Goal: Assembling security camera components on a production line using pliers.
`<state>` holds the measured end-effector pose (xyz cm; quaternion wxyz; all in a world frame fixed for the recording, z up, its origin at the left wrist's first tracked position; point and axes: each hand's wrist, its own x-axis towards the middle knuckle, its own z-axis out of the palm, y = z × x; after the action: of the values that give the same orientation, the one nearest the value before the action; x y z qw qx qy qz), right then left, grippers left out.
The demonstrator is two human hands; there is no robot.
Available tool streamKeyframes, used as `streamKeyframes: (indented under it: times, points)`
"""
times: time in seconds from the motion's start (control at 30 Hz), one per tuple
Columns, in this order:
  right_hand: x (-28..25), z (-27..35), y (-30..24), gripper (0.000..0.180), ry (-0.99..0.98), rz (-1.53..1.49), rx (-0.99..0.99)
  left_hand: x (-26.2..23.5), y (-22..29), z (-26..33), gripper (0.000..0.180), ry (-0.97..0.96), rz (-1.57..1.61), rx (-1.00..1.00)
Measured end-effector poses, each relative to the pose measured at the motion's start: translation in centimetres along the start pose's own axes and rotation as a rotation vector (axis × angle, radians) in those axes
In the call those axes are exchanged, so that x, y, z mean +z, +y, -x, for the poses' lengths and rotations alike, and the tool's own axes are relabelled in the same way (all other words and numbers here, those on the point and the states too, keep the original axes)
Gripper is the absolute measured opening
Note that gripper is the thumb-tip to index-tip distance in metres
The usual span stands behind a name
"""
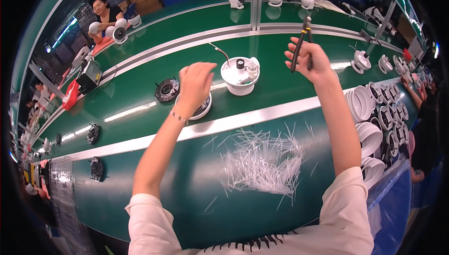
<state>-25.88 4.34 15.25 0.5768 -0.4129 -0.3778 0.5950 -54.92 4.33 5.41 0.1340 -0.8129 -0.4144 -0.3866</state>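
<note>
White round housing (199, 107), just left of the upright camera base (240, 76) on the green surface (140, 91): left hand (196, 83) rests on top, fingers spread wide, nothing clasped. Steady it flat before working. Right of the base, right hand (308, 58) grips black pliers (303, 40). Clipped tie ends (262, 161) litter the near side; stacked white rings (369, 119) crowd far right.

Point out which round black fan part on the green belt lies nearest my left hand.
The round black fan part just left of the left hand, beside the white housing; the others sit far left.
</note>
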Motion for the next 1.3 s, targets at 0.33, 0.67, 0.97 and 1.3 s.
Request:
streamKeyframes:
  times: [0.33,0.67,0.97,1.3]
  points:
    - [-0.4,-10.8,3.1,0.048,-0.161,1.767,-0.552,9.7,-2.7,-6.8,0.01,-0.379,0.141,-0.041]
    - [-0.4,-13.0,2.8,0.045,-0.635,1.899,-0.699,10.6,-3.3,-10.0,0.019,-0.384,0.259,-0.108]
    - [-0.5,-12.9,2.2,0.049,-0.648,2.054,-0.537,12.4,-2.2,-10.8,0.018,-0.356,0.3,-0.091]
    - [-2.0,-12.0,0.4,0.037,-0.463,1.977,-0.708,8.9,-1.4,-9.8,0.022,-0.068,0.553,-0.28]
